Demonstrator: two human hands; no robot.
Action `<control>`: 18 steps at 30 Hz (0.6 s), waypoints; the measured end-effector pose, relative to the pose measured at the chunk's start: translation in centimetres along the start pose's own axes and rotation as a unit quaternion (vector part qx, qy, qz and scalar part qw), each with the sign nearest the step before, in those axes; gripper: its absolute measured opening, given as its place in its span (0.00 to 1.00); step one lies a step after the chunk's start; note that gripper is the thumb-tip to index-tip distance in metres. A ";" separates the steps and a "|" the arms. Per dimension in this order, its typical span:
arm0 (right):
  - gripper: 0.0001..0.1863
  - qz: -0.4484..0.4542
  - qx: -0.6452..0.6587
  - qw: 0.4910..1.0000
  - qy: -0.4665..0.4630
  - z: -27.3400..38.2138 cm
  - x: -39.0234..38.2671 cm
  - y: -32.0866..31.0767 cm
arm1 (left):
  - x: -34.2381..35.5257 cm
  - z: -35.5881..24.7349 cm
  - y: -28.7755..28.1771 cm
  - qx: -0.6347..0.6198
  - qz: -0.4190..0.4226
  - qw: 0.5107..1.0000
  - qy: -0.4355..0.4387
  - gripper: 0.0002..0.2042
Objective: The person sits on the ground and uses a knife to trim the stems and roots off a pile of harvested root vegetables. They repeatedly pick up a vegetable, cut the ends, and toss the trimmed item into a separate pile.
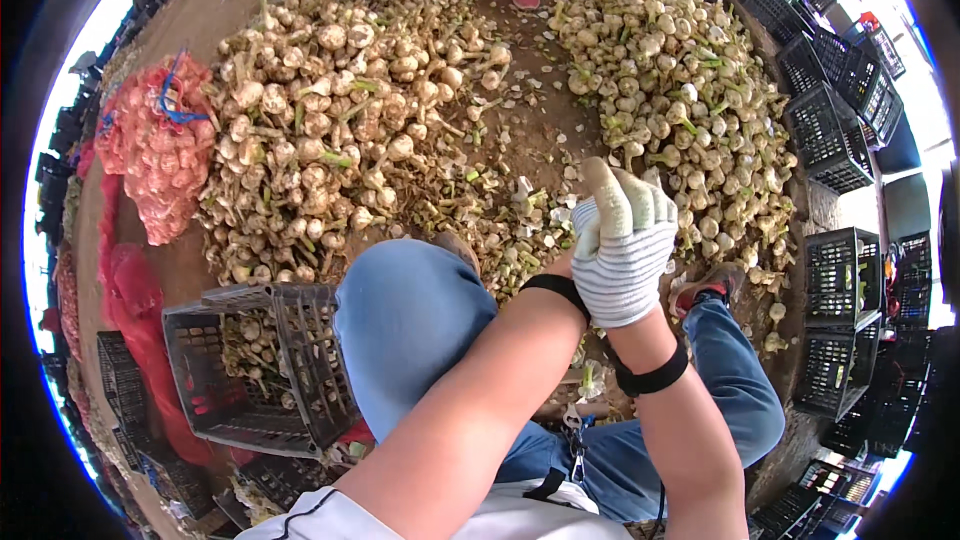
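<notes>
Above knees, gloved right hand (622, 250) and left hand (578, 230) clasped together; contents hidden; garlic pile (340, 130) beyond.

My two gloved hands (622, 245) are bunched together over my knees, right glove covering the left. Straight ahead, a strip of bare brown dirt floor (535, 125) runs between the big left heap of unpeeled garlic bulbs (330, 110) and the right heap of garlic bulbs (680, 100); that's the open lane, though littered with stalk scraps. Left reach is blocked by my blue-jeaned left knee (410, 315), just beside it the dark plastic slatted crate (255, 365), open on top. Red mesh sack of garlic (155, 155) closes the far left. Stacked black plastic crates (840, 130) wall the right side.
</notes>
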State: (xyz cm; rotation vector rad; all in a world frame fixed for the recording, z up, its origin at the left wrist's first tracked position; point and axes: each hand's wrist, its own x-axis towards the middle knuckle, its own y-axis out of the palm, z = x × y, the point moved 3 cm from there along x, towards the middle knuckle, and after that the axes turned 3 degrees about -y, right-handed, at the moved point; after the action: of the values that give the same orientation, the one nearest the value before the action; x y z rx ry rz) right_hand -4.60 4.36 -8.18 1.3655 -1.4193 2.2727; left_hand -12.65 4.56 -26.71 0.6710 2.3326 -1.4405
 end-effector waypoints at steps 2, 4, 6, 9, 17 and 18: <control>0.29 0.017 -0.026 0.999 0.010 0.3 -0.8 1.2 | 1.2 0.1 0.7 -0.023 0.002 1.000 -0.003 0.17; 0.29 0.023 -0.017 0.999 0.025 0.4 -1.2 2.2 | 2.2 0.4 1.3 -0.043 0.003 0.999 -0.008 0.17; 0.29 0.038 -0.014 0.998 0.043 0.4 -1.5 2.8 | 3.1 0.4 1.5 -0.061 0.006 0.998 -0.013 0.17; 0.32 0.039 -0.009 0.995 0.090 -0.5 -3.2 3.9 | 3.8 -0.4 2.1 -0.089 0.012 0.996 -0.013 0.18; 0.26 0.036 0.108 0.982 0.149 -2.8 -5.1 6.0 | 6.0 -1.0 2.3 -0.152 0.038 0.987 -0.029 0.18; 0.24 0.022 0.112 0.980 0.166 -3.8 -4.8 6.3 | 6.8 -0.6 2.6 -0.178 0.045 0.982 -0.031 0.18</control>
State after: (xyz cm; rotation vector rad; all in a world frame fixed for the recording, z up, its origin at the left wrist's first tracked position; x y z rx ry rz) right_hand -7.44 5.41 -16.41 0.9476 -1.1263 2.6014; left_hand -16.96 7.58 -31.80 0.6096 2.3904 -0.9538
